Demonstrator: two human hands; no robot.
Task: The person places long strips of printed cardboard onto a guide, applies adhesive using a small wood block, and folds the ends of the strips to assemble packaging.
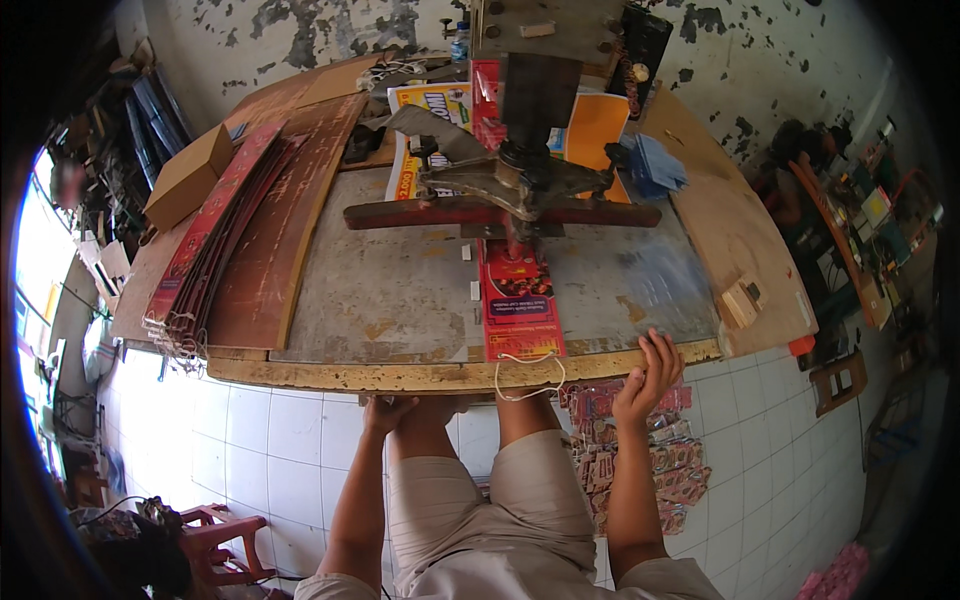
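Note:
A long red printed card lies flat on the grey metal work surface, its far part beneath a heavy iron press. From its near end a white cord loop hangs over the table's wooden front edge. My right hand rests at that edge, right of the card, with fingers stretched out and holding nothing. Just under the front edge, left of the card, is my left hand; the tabletop hides most of its fingers, so whether it grips anything does not show.
Stacked red corded cards and a cardboard box occupy the left side. At right are a wooden block and a blue plastic bundle. Bundled printed pieces lie on the tiled floor; a red stool stands lower left.

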